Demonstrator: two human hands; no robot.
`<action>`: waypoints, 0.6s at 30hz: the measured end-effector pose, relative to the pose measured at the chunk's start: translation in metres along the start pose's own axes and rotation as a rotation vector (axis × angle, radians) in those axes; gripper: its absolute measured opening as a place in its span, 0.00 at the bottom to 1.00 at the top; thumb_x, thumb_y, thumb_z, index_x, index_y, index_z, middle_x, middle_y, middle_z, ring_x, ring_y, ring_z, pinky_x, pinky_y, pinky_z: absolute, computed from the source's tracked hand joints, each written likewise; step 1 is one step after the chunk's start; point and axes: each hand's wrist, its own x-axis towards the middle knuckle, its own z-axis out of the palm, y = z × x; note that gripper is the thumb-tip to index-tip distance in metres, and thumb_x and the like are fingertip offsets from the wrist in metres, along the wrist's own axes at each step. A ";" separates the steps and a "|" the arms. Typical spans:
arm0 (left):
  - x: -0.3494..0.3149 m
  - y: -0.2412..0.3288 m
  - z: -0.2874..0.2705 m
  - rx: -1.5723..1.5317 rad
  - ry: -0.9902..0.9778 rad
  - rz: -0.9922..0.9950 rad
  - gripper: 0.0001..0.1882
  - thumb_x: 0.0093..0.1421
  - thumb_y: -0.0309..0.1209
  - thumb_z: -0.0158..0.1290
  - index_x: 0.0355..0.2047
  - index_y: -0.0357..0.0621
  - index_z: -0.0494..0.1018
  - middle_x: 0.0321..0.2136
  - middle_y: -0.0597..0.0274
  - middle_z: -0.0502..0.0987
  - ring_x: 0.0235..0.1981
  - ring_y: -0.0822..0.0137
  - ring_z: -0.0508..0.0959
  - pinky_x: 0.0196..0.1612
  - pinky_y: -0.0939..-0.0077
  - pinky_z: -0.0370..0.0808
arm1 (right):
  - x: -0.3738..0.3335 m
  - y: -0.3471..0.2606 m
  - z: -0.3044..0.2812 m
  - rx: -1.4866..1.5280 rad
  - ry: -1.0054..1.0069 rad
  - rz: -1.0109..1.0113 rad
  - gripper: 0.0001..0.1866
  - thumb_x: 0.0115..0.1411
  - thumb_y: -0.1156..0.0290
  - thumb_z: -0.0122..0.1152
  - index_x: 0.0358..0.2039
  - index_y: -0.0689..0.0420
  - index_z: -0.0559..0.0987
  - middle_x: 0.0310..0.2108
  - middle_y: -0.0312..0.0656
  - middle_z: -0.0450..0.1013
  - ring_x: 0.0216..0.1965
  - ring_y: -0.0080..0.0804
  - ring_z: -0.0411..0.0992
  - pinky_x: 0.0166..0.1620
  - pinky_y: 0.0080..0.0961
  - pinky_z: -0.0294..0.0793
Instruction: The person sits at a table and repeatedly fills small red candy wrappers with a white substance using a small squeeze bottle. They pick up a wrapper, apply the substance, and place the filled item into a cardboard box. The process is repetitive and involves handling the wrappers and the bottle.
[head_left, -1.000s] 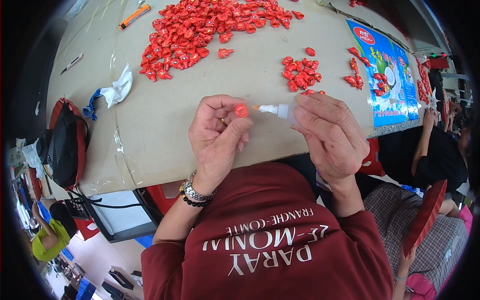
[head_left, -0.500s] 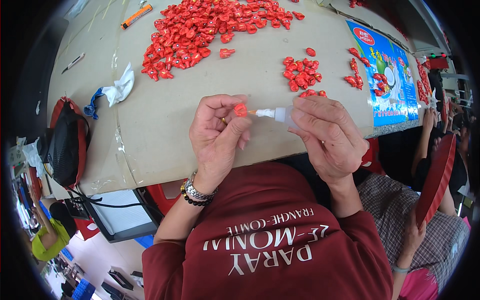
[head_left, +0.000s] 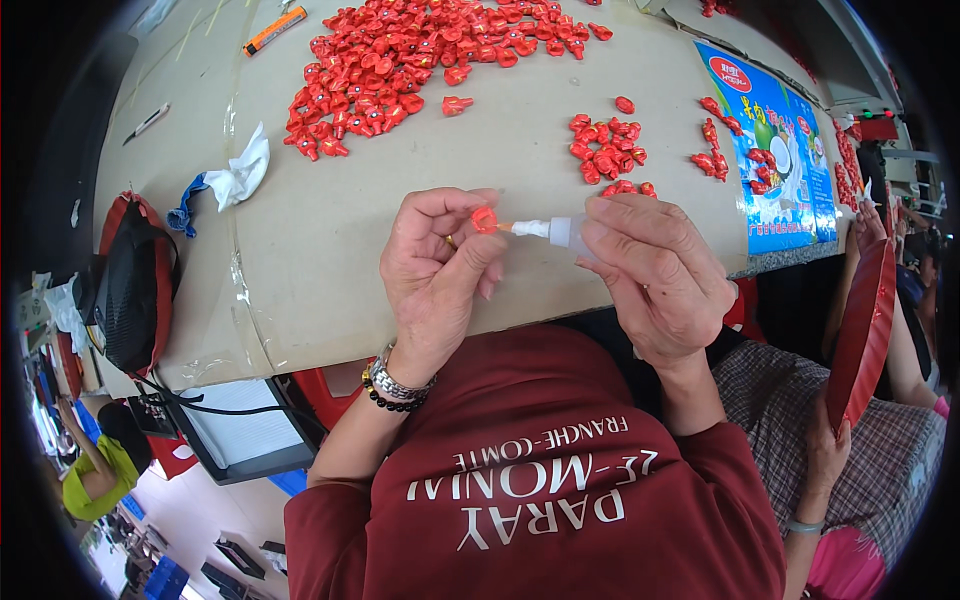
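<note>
Over the near part of the table, my left hand (head_left: pixel 432 260) pinches a small red moulded piece (head_left: pixel 484 219) between thumb and fingers. Opposite it, my right hand (head_left: pixel 665 270) grips a small translucent squeeze bottle (head_left: pixel 568 232) lying sideways, mostly covered by the fingers. Its white-wrapped nozzle (head_left: pixel 531 229) has a thin orange-brown tip pointing left at the red piece; whether tip and piece touch is too small to tell. Beyond my hands lie a large heap of similar red pieces (head_left: pixel 375 75) and a smaller cluster (head_left: pixel 606 150) just past my right hand.
A blue printed sheet (head_left: pixel 792 218) with red pieces lies on the right. To the left are a white cloth (head_left: pixel 243 172), a pen (head_left: pixel 147 124), an orange tube (head_left: pixel 274 31) and a black-and-red bag (head_left: pixel 140 295). Another person's hand (head_left: pixel 826 450) holds a flat red object (head_left: pixel 862 335).
My hands, the bottle and the red piece keep almost the same position. On the right, the other person's flat red object has shifted slightly left.
</note>
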 end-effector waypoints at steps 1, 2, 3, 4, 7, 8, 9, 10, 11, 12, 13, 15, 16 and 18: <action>0.000 0.000 0.000 -0.002 0.005 0.002 0.12 0.59 0.19 0.53 0.43 0.37 0.65 0.42 0.49 0.74 0.20 0.77 0.72 0.19 0.88 0.67 | 0.000 0.000 0.000 0.003 0.004 0.004 0.16 0.39 0.83 0.71 0.32 0.66 0.79 0.34 0.51 0.77 0.35 0.42 0.77 0.39 0.31 0.79; 0.000 0.000 0.000 -0.004 0.010 0.004 0.12 0.59 0.19 0.53 0.42 0.37 0.65 0.42 0.50 0.74 0.20 0.77 0.72 0.19 0.88 0.67 | 0.000 0.000 0.000 -0.005 0.012 0.003 0.16 0.39 0.83 0.71 0.32 0.66 0.79 0.33 0.51 0.77 0.35 0.42 0.77 0.39 0.32 0.79; 0.000 0.000 0.000 -0.011 0.018 0.012 0.12 0.58 0.18 0.53 0.43 0.36 0.65 0.39 0.53 0.74 0.20 0.78 0.72 0.19 0.88 0.67 | 0.000 0.000 -0.001 -0.013 0.020 0.001 0.15 0.39 0.83 0.71 0.32 0.66 0.79 0.33 0.51 0.77 0.35 0.42 0.77 0.40 0.32 0.79; 0.000 0.000 0.001 -0.018 0.026 0.019 0.13 0.58 0.17 0.53 0.43 0.36 0.66 0.36 0.57 0.74 0.21 0.79 0.71 0.19 0.89 0.67 | 0.000 0.000 -0.002 -0.021 0.028 0.000 0.15 0.39 0.83 0.71 0.32 0.66 0.79 0.33 0.51 0.77 0.35 0.42 0.77 0.40 0.33 0.79; 0.000 0.000 0.002 -0.018 0.048 0.028 0.13 0.57 0.16 0.53 0.41 0.36 0.66 0.33 0.61 0.74 0.21 0.80 0.71 0.19 0.89 0.67 | 0.003 -0.001 -0.003 -0.024 0.037 0.009 0.15 0.40 0.83 0.71 0.32 0.66 0.79 0.33 0.51 0.77 0.35 0.42 0.77 0.40 0.33 0.79; 0.000 0.000 0.002 -0.015 0.054 0.029 0.12 0.57 0.16 0.53 0.41 0.36 0.66 0.33 0.61 0.74 0.21 0.81 0.71 0.19 0.89 0.67 | 0.003 -0.001 -0.003 -0.027 0.035 0.002 0.15 0.40 0.83 0.71 0.32 0.66 0.79 0.33 0.51 0.77 0.35 0.42 0.77 0.40 0.33 0.79; 0.000 0.000 0.002 -0.014 0.053 0.025 0.12 0.57 0.16 0.53 0.40 0.36 0.66 0.33 0.61 0.74 0.21 0.81 0.71 0.19 0.89 0.67 | 0.003 0.000 -0.002 -0.030 0.033 -0.004 0.15 0.40 0.83 0.71 0.32 0.66 0.79 0.33 0.51 0.77 0.35 0.42 0.77 0.40 0.33 0.79; 0.000 0.001 0.002 -0.012 0.053 0.021 0.12 0.57 0.16 0.53 0.40 0.36 0.66 0.33 0.61 0.74 0.21 0.81 0.71 0.19 0.89 0.67 | 0.002 0.000 -0.002 -0.033 0.031 -0.011 0.15 0.40 0.83 0.71 0.32 0.66 0.79 0.33 0.51 0.77 0.35 0.42 0.77 0.40 0.33 0.79; 0.000 0.002 0.002 -0.010 0.053 0.017 0.12 0.56 0.16 0.53 0.39 0.37 0.66 0.33 0.61 0.74 0.20 0.81 0.71 0.19 0.89 0.67 | 0.002 0.001 -0.002 -0.036 0.028 -0.016 0.15 0.40 0.83 0.71 0.32 0.66 0.79 0.33 0.51 0.77 0.35 0.42 0.77 0.40 0.33 0.79; 0.000 0.002 0.003 -0.008 0.057 0.015 0.12 0.56 0.16 0.53 0.39 0.37 0.66 0.32 0.61 0.74 0.20 0.81 0.71 0.19 0.89 0.67 | 0.001 0.002 -0.001 -0.039 0.024 -0.022 0.15 0.40 0.83 0.71 0.32 0.66 0.79 0.33 0.50 0.77 0.35 0.42 0.77 0.40 0.33 0.79; 0.000 0.002 0.003 -0.007 0.061 0.012 0.12 0.56 0.16 0.53 0.39 0.37 0.66 0.32 0.61 0.74 0.20 0.81 0.71 0.19 0.89 0.67 | 0.001 0.003 -0.001 -0.042 0.020 -0.028 0.15 0.40 0.83 0.71 0.32 0.66 0.79 0.33 0.50 0.77 0.35 0.42 0.77 0.40 0.33 0.79; 0.000 0.002 0.004 -0.002 0.066 0.009 0.12 0.56 0.16 0.54 0.39 0.37 0.65 0.32 0.61 0.74 0.20 0.81 0.71 0.19 0.89 0.67 | 0.002 0.003 0.003 -0.056 0.060 -0.042 0.13 0.40 0.84 0.65 0.30 0.65 0.80 0.31 0.48 0.76 0.32 0.42 0.77 0.36 0.32 0.78; -0.001 0.002 0.004 0.002 0.067 0.009 0.12 0.56 0.16 0.54 0.39 0.37 0.65 0.31 0.61 0.74 0.20 0.81 0.71 0.19 0.89 0.67 | 0.002 0.003 0.003 -0.061 0.058 -0.045 0.13 0.40 0.84 0.65 0.30 0.65 0.80 0.31 0.48 0.76 0.32 0.42 0.77 0.35 0.32 0.78; -0.001 0.002 0.004 0.004 0.068 0.013 0.12 0.56 0.16 0.54 0.39 0.37 0.65 0.31 0.62 0.74 0.20 0.81 0.71 0.19 0.89 0.68 | 0.001 0.003 0.001 -0.067 0.030 -0.047 0.14 0.40 0.83 0.68 0.31 0.65 0.79 0.32 0.49 0.77 0.33 0.42 0.77 0.37 0.32 0.79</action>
